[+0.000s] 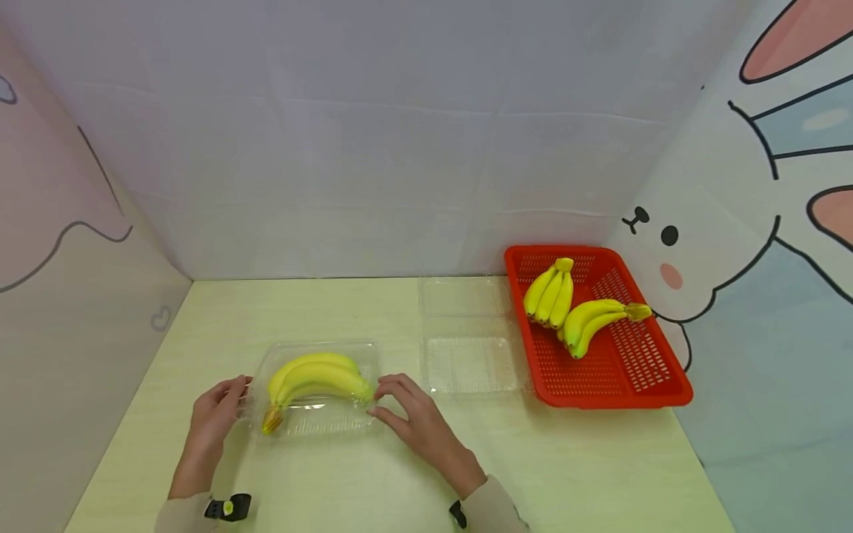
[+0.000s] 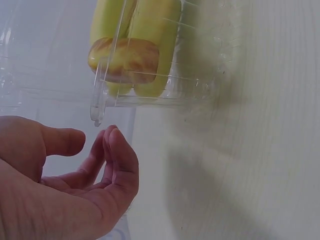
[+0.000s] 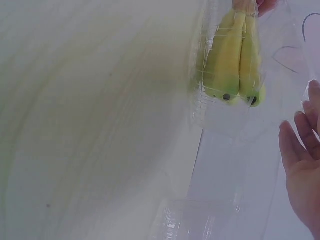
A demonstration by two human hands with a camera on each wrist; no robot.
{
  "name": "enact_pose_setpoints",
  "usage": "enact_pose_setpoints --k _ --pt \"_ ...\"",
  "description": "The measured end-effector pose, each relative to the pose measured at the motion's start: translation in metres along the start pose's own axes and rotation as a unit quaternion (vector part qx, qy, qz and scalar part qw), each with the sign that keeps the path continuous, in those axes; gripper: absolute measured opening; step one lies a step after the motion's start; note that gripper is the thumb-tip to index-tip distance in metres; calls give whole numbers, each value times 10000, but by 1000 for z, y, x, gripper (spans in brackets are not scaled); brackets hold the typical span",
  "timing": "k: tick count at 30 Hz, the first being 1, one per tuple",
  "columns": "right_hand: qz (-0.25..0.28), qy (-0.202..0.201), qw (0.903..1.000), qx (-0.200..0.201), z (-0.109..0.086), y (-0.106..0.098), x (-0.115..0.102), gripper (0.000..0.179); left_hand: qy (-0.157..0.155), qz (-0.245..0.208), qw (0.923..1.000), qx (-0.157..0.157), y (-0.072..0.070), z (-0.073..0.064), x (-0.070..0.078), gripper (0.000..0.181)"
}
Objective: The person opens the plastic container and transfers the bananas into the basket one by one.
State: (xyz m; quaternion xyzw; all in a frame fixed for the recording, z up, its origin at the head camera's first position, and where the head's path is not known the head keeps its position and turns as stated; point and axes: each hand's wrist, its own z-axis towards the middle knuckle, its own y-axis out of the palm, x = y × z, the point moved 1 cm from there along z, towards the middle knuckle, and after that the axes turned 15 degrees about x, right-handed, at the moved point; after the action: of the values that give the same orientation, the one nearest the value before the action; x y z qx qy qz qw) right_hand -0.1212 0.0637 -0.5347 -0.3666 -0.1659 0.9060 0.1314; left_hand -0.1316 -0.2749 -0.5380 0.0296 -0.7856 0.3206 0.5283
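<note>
A clear plastic clamshell box (image 1: 318, 423) holds a bunch of yellow bananas (image 1: 316, 375), its brown stem at the lower left. Whether the lid is fully closed I cannot tell. My left hand (image 1: 215, 414) is at the box's left end. In the left wrist view, a gap parts its bent fingers and thumb from the box's clear tab (image 2: 98, 107). At the box's right end is my right hand (image 1: 423, 429), thumb and fingers apart near the corner. The right wrist view shows its fingers (image 3: 306, 132) loosely extended; contact with the clear plastic is unclear.
A second clear clamshell box (image 1: 472, 364) lies unfolded on the table behind my right hand. To its right stands a red plastic basket (image 1: 620, 396) with two banana bunches, one upright (image 1: 552, 296) and one lying sideways (image 1: 596, 322). Printed cloth walls enclose the table.
</note>
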Motion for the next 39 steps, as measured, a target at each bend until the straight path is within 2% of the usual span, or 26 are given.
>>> enact_pose_setpoints --k 8,19,25,32,39 --pt "-97 -378 9992 116 7 0 -1 21 30 59 9998 -200 5 7 3 63" --pt "35 -356 9993 53 16 0 -3 22 98 111 9994 -312 9 12 11 54" --pt "407 -200 9990 -35 21 -1 -4 21 379 151 9982 -446 7 15 13 59" --pt "245 -469 9986 94 29 -3 -2 21 718 410 9956 -443 10 19 14 64" --pt "298 -392 9987 108 33 -5 0 18 909 50 9943 -555 11 18 17 52"
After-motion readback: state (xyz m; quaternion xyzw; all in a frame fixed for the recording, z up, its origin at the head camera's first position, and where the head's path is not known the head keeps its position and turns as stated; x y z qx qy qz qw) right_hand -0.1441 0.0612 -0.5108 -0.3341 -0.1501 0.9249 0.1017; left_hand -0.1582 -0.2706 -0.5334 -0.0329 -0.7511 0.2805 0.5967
